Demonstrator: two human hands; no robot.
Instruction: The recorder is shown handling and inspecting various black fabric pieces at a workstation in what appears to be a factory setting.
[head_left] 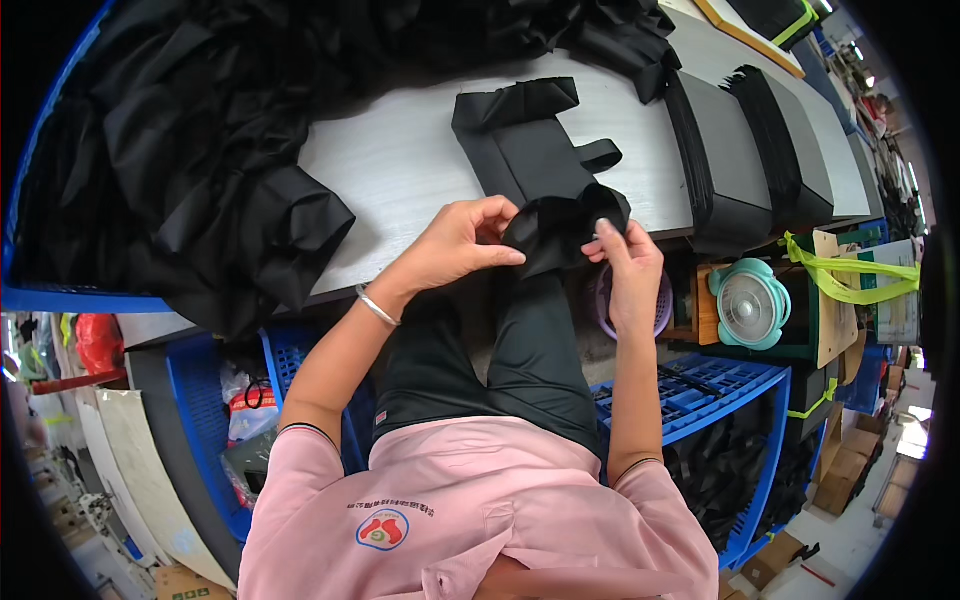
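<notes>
Pink shirt (470, 510) and dark trousers (500, 360) fill the view closest to me, my forearms rising from them toward the tabletop (400, 170) edge. Just past my knees, my left hand (455, 245) pinches a bunched black fabric piece (555, 235), thumb and fingers closed on its left side, a silver bangle (377, 306) at that wrist. My right hand (628, 265) grips the same piece from the right, fingers curled tight onto its folded edge. It sits at the tabletop's near edge, partly hanging over my lap, crumpled and matte, with folds I cannot read clearly.

Judging by how things lie, this one is mid-handling, not yet flat. Just beyond it rests a flat black piece with straps (530, 140), which looks finished or laid out. Farther right stand two neat stacks of black folded pieces (750, 150), seemingly done work. To the far left a large heap of loose black fabric (180, 150) sprawls, so much appears left. Below right, a teal fan (752, 305) and blue crates (715, 385) sit under the tabletop.
</notes>
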